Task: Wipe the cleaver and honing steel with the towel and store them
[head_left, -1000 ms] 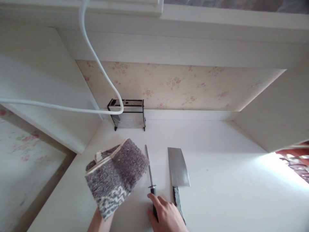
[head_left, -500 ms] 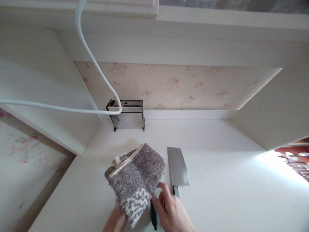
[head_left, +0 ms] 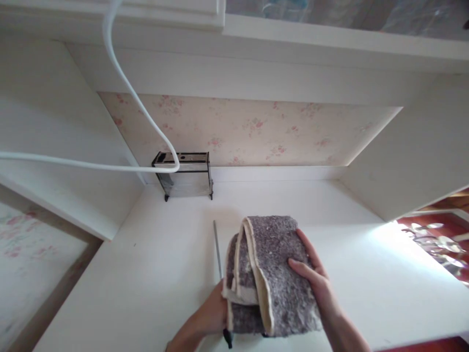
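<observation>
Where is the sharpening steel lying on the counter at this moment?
In the head view, the sharpening steel lies on the white counter just left of the folded grey cloth, its tip pointing toward the knife holder at the back wall.

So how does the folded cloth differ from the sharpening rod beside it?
The folded cloth is broad, soft and fuzzy grey with a cream edge; the sharpening rod is thin, straight and metallic. The cloth is held up between the left hand and right hand; the rod lies flat on the white counter. The cloth shows in full, while it covers the rod's lower part. Both sit in front of the knife holder.
</observation>
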